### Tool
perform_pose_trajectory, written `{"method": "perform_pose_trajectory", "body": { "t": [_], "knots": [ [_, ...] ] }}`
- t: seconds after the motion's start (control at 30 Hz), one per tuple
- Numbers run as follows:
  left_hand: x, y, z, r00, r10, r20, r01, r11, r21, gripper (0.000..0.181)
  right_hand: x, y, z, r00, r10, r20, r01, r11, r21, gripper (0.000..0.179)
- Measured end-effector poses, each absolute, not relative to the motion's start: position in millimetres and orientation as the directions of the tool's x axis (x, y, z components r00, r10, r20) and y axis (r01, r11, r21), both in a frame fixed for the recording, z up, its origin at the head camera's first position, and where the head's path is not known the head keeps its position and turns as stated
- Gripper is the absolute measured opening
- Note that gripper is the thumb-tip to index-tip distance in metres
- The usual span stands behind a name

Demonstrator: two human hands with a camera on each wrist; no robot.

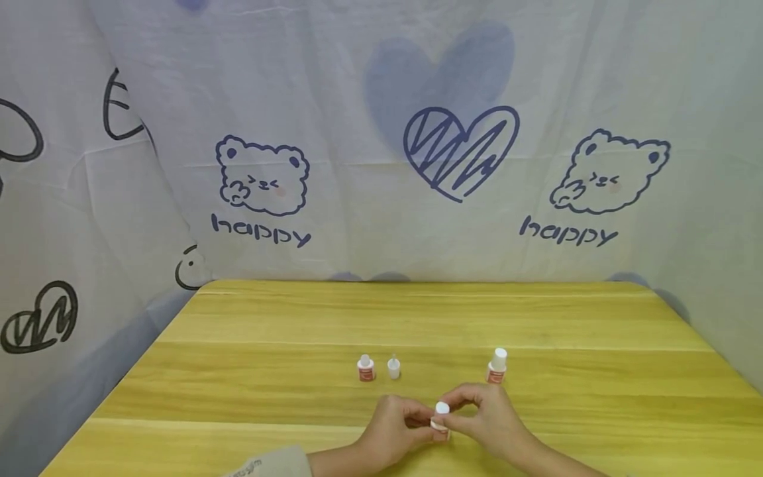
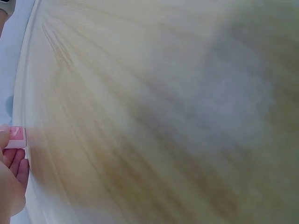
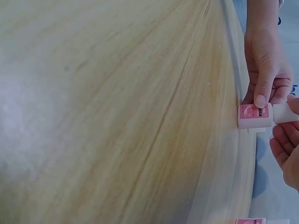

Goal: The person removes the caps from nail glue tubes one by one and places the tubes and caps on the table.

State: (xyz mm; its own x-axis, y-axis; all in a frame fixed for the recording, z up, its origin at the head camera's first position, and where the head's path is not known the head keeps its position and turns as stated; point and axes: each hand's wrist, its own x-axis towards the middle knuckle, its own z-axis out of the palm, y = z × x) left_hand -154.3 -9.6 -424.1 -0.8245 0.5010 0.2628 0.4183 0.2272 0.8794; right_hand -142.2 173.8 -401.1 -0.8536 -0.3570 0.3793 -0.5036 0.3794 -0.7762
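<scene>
Between both hands, near the table's front, stands a small white bottle (image 3: pixel 254 122) with a pink-red label and a white cap (image 1: pixel 442 407). My left hand (image 1: pixel 390 434) grips the bottle's body, thumb across the label in the right wrist view. With thumb and fingers, my right hand (image 1: pixel 491 421) pinches the white cap from the other side. The cap sits at the bottle's neck. Only a corner of the pink label (image 2: pixel 17 133) shows past my fingers in the left wrist view.
Behind the hands stands an uncapped bottle (image 1: pixel 366 370) with a white nozzle. Beside it is a detached white cap (image 1: pixel 393 368), its thin tip pointing up. A capped bottle (image 1: pixel 497 366) stands to the right. A printed cloth (image 1: pixel 357 218) hangs behind the wooden table (image 1: pixel 268 371).
</scene>
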Motion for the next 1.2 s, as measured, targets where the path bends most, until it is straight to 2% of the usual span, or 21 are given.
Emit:
{"method": "perform_pose_trajectory", "body": {
  "t": [0.53,0.8,1.2],
  "knots": [
    [-156.5,-9.7,-422.9,-0.812,0.523,0.257,0.426,0.231,0.875,0.018,-142.8,174.6,-398.5,-0.843,-0.384,0.376,-0.520,0.406,-0.751,0.017],
    [-157.0,-10.3,-423.1,-0.799,0.530,0.285,0.461,0.235,0.856,0.018,-143.8,174.5,-399.5,-0.811,-0.402,0.425,-0.569,0.378,-0.730,0.014],
    [-162.2,-10.7,-424.9,-0.791,0.548,0.270,0.439,0.202,0.876,0.017,-144.9,173.7,-396.8,-0.796,-0.421,0.435,-0.591,0.380,-0.712,0.012]
  ]
}}
